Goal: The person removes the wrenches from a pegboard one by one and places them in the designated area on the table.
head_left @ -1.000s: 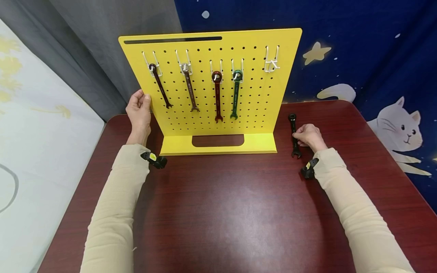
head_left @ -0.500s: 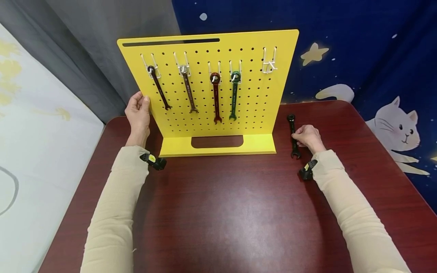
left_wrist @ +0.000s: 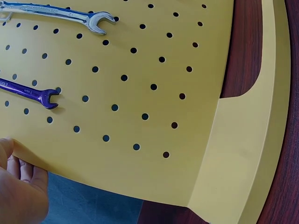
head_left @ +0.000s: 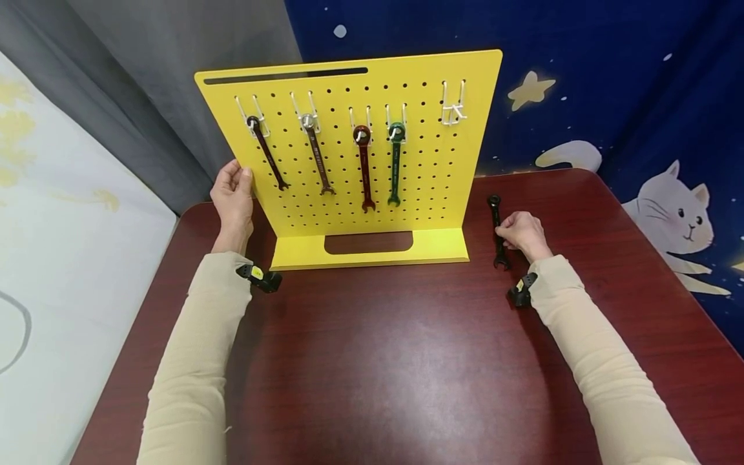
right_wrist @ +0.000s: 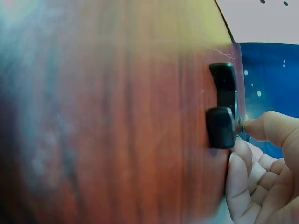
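In the head view my left hand [head_left: 233, 200] pinches the left edge of an upright yellow pegboard [head_left: 430, 155] between thumb and fingers. Four-sided white hooks aside, several combination wrenches hang there: a dark purple wrench [head_left: 268, 155], a silvery wrench [head_left: 317, 158], a red wrench [head_left: 365, 171] and a green wrench [head_left: 395, 168]. Right of the board, my right hand [head_left: 523, 234] pinches a black wrench [head_left: 495, 210] near its middle. Its ring end points away from me. The right wrist view shows the wrench [right_wrist: 219, 128] end-on at the fingertips. Whether it touches the table is unclear.
A white hook [head_left: 453, 115] at the board's upper right bears no wrench. The board's yellow foot [head_left: 447, 245] rests on the dark red table [head_left: 383, 361]. Behind stand a grey curtain [head_left: 174, 39] and a blue curtain [head_left: 407, 26] with a cat print.
The head view has shifted slightly, and the board's upper left appears a little lower. Both hands keep their holds. The black wrench stays in about the same place.
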{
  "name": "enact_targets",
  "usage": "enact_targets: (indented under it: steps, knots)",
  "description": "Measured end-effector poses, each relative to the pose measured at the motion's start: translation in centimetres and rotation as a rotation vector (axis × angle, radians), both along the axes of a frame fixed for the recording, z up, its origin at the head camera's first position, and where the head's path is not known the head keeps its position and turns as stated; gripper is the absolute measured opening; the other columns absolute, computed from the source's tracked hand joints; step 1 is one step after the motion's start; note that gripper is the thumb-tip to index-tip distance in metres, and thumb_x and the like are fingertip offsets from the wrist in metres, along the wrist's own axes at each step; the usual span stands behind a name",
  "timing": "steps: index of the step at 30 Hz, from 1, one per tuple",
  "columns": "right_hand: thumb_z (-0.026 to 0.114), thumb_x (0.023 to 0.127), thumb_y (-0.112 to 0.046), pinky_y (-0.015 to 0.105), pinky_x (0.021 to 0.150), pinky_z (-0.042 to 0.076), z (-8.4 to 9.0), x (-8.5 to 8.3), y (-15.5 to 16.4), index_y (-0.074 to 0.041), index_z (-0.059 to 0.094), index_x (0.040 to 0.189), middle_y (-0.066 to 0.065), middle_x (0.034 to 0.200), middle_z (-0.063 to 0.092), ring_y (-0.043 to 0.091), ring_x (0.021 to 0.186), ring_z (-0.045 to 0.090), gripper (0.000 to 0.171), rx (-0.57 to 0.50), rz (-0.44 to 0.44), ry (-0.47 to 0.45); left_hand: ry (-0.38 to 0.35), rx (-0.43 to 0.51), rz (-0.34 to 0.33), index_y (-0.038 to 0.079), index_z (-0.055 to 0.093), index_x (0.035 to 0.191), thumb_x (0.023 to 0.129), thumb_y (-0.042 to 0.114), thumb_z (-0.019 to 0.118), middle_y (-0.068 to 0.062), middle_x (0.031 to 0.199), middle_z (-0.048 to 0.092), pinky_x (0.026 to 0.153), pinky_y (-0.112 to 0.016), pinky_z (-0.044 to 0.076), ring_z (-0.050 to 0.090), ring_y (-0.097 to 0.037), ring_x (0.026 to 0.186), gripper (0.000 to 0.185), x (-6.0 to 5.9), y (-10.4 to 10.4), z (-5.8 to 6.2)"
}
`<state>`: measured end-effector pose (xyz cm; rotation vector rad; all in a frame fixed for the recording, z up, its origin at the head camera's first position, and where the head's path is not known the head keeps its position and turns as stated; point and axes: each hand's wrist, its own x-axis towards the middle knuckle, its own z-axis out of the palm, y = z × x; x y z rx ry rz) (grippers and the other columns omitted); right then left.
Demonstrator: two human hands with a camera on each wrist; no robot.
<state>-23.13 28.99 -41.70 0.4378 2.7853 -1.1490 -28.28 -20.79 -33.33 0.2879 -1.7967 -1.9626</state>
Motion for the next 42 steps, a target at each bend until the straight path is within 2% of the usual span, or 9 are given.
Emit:
enact_targets:
  steps: [10,15,20,24,29,32,38,42]
  knots:
    - [0.061,0.088,-0.012,0.022,0.051,0.050,0.1,-0.1,-0.1,0.003,0.057,0.093,0.006,0.069,0.059,0.007,0.050,0.057,0.017,-0.014,0.001,0.011,0.009,-0.005,0.012,0.011,0.063,0.117,0.092,0.013,0.061,0.004,0.098,0.063,0.082,-0.022,0.043,0.057,-0.008,0.091,0.026,0.0,-0.3,-0.1]
    - [0.063,0.089,-0.017,0.020,0.052,0.051,-0.3,0.2,0.2,0.005,0.057,0.099,0.006,0.074,0.060,0.005,0.052,0.057,0.025,-0.067,-0.001,0.021,-0.005,-0.012,0.017,0.012,0.063,0.117,0.092,0.014,0.061,0.004,0.099,0.062,0.084,-0.023,0.044,0.057,-0.008,0.091,0.026,0.0,-0.2,-0.2]
    - [0.061,0.090,-0.021,0.019,0.053,0.051,-0.6,0.8,0.5,0.004,0.055,0.106,0.000,0.074,0.059,0.003,0.053,0.058,0.030,-0.207,-0.060,0.096,-0.008,-0.015,0.014,0.012,0.063,0.117,0.092,0.013,0.060,0.004,0.100,0.063,0.084,-0.024,0.044,0.057,-0.009,0.092,0.025,-0.1,-0.2,-0.3]
    - [0.060,0.091,-0.016,0.017,0.055,0.051,-0.5,0.8,-0.3,-0.002,0.055,0.101,-0.008,0.070,0.057,0.000,0.055,0.059,0.018,-0.397,-0.121,0.262,-0.002,-0.013,0.011,0.012,0.063,0.117,0.092,0.012,0.060,0.003,0.102,0.063,0.084,-0.023,0.044,0.058,-0.009,0.093,0.025,-0.2,-0.3,-0.2]
    - [0.062,0.089,-0.005,0.015,0.056,0.051,1.1,0.5,-3.0,-0.004,0.058,0.095,-0.006,0.070,0.060,0.004,0.056,0.060,0.008,-0.693,-0.126,0.489,0.008,-0.010,0.008,0.011,0.063,0.117,0.092,0.012,0.060,0.001,0.104,0.064,0.084,-0.023,0.044,0.058,-0.009,0.094,0.025,-0.3,-0.2,-0.1]
    - [0.062,0.087,0.002,0.017,0.057,0.052,2.9,0.7,-5.2,0.000,0.059,0.094,-0.001,0.069,0.061,0.008,0.055,0.061,0.008,-0.826,-0.087,0.553,0.009,-0.008,0.011,0.011,0.063,0.117,0.092,0.011,0.060,0.001,0.103,0.063,0.084,-0.023,0.044,0.058,-0.010,0.094,0.025,-0.3,-0.1,-0.1]
    - [0.061,0.087,0.005,0.020,0.063,0.053,6.0,1.1,-10.0,0.008,0.059,0.097,0.000,0.073,0.063,0.009,0.061,0.061,0.011,-0.839,0.006,0.607,0.020,-0.003,0.012,0.010,0.063,0.116,0.092,0.011,0.061,0.001,0.101,0.063,0.083,-0.023,0.044,0.058,-0.010,0.092,0.024,-0.4,0.0,-0.3]
    - [0.061,0.087,0.004,0.020,0.070,0.053,6.9,0.8,-12.5,0.016,0.056,0.107,0.004,0.082,0.065,0.009,0.069,0.063,0.024,-0.795,0.075,0.627,0.022,-0.001,0.016,0.009,0.063,0.115,0.091,0.011,0.061,0.002,0.100,0.063,0.082,-0.022,0.044,0.058,-0.009,0.091,0.024,-0.4,0.0,-0.4]
